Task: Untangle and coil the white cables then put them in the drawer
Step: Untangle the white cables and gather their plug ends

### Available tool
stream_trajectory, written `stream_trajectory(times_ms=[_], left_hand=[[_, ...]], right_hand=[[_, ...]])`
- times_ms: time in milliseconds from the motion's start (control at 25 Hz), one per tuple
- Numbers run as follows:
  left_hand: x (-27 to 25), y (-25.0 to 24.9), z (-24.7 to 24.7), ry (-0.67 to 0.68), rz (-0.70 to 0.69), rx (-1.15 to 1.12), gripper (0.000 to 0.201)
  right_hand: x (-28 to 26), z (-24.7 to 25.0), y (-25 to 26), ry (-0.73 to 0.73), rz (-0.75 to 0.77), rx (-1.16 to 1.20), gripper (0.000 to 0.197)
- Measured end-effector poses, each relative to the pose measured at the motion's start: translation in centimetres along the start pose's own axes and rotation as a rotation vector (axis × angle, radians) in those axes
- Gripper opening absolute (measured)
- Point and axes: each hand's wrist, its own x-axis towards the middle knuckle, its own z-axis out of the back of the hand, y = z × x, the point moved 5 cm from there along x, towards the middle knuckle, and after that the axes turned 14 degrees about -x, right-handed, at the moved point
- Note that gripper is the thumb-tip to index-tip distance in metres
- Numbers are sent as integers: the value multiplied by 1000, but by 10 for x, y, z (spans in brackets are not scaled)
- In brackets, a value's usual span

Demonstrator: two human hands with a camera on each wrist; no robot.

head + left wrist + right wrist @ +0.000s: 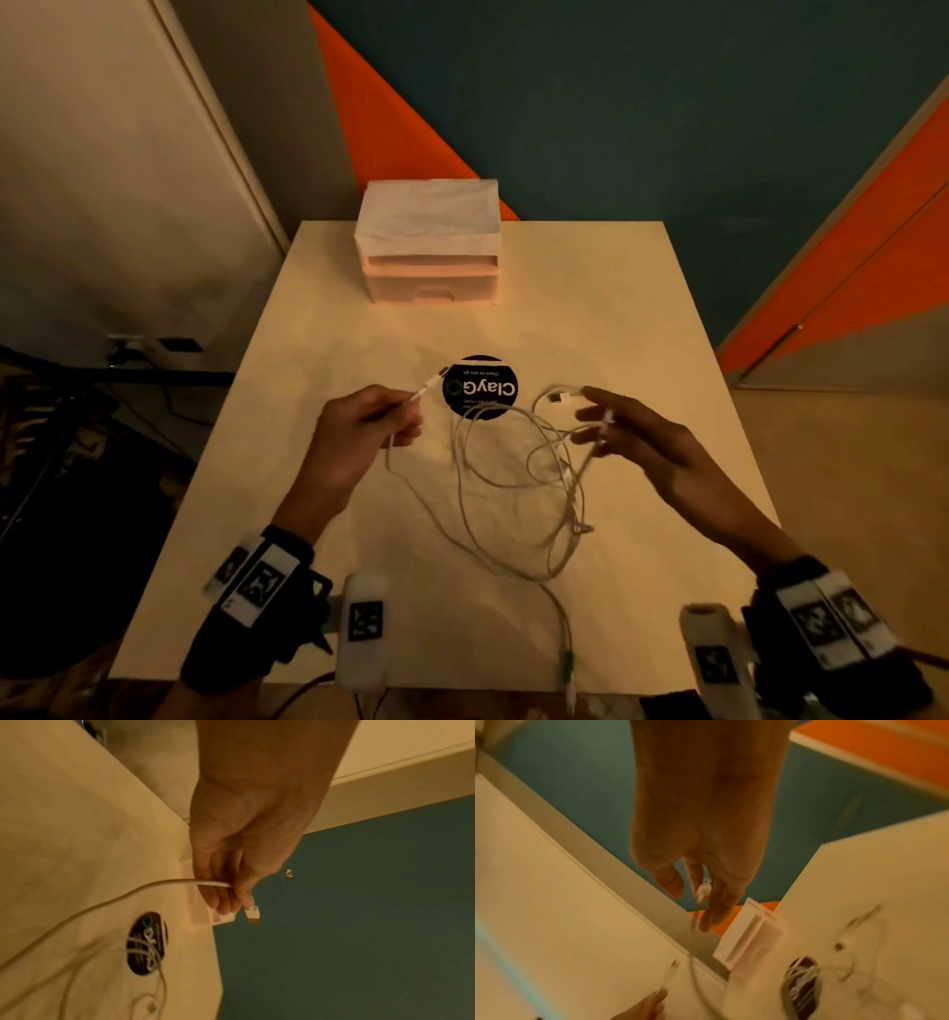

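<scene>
A tangle of white cables (513,478) lies in loose loops in the middle of the table (616,308). My left hand (411,416) pinches one cable just behind its white plug (252,913), with the plug pointing toward the drawer unit (431,257). That cable (167,882) trails back into the tangle. To the right of the loops my right hand (601,421) is raised, holding a small white connector (704,888) between its long fingers. A thin strand hangs from the connector. The drawers look closed.
A round black sticker (480,388) lies under the far loops. A loose USB plug (557,397) rests near my right fingertips. One cable end (567,663) hangs over the table's front edge. Walls stand behind and to the left.
</scene>
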Motion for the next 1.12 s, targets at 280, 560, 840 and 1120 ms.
stream_trajectory(times_ms=[280,560,840,1120], left_hand=[[-30,-6,-52,43,35,-134,14],[-44,19,-68,-11,35,-25,15],[-35,33,-86,17,-47,107,13],[-9,31,-113,285,9,264,9]], right_hand=[[31,-59,29,-93,-28,191,65],[33,-79,1,-70,-233,492,30],[34,-72,-13,-102,-310,529,31],[31,-36,-43,-263,-444,490,25]])
